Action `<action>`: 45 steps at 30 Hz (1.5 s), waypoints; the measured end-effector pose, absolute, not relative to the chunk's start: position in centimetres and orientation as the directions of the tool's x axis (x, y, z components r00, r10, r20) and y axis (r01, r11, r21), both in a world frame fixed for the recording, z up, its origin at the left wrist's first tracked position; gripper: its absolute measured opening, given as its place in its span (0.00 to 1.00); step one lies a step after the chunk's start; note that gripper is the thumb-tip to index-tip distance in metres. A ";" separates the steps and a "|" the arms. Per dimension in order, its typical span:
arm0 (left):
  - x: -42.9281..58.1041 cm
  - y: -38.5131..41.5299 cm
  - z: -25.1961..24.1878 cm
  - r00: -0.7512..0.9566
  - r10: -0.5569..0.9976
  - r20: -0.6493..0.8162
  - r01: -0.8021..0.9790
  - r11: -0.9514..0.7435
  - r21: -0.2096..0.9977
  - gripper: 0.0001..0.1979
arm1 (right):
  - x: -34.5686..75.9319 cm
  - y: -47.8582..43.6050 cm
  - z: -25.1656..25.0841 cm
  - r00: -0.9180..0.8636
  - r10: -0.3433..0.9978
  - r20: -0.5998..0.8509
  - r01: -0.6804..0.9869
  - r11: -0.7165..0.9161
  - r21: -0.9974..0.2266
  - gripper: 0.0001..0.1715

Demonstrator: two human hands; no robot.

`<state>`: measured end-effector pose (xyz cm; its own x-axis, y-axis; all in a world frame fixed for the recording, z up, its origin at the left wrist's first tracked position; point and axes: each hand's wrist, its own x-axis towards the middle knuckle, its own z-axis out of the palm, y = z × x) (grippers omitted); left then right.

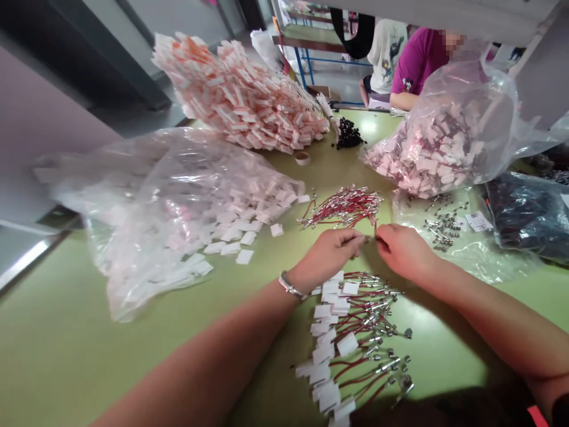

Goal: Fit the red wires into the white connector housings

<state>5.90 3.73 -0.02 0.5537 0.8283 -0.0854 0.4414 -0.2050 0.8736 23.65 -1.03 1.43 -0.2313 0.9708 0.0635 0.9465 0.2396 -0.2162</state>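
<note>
My left hand (331, 252) and my right hand (402, 249) meet over the green table (66, 356), fingertips pinched together on a small metal-tipped red wire (371, 237). Just beyond them lies a loose bundle of red wires with metal terminals (344, 206). Below my hands, a row of red wires with white tags and metal ends (351, 338) is laid out towards me. A silver bracelet (288, 286) circles my left wrist.
A clear bag spilling white tags (178, 213) lies at left. A heap of white-and-orange tagged pieces (240, 95) sits at the back. At right are a clear bag of tagged parts (444, 136), small metal parts on plastic (442, 228) and a dark bag (528, 213). People (413, 62) sit beyond the table.
</note>
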 end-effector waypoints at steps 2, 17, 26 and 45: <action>5.9 3.5 0.1 0.567 0.821 -0.065 0.446 -0.240 0.862 0.14 | 22.4 -1.3 1.0 -0.278 0.958 0.073 0.953 0.284 -0.102 0.11; 5.8 3.6 0.0 0.620 0.777 -0.107 0.290 -0.100 0.952 0.16 | 23.8 -0.9 -0.5 -0.121 0.942 0.314 0.743 0.296 -0.601 0.11; 5.5 3.5 -0.5 0.659 0.743 -0.116 0.457 -0.273 0.846 0.16 | 24.6 -0.8 -0.4 -0.335 0.920 0.203 0.726 0.389 -0.567 0.12; 5.8 3.1 1.5 0.730 0.662 -0.171 0.590 -0.483 0.647 0.19 | 23.9 1.4 -0.8 0.018 1.000 -0.005 0.996 -0.018 -0.091 0.17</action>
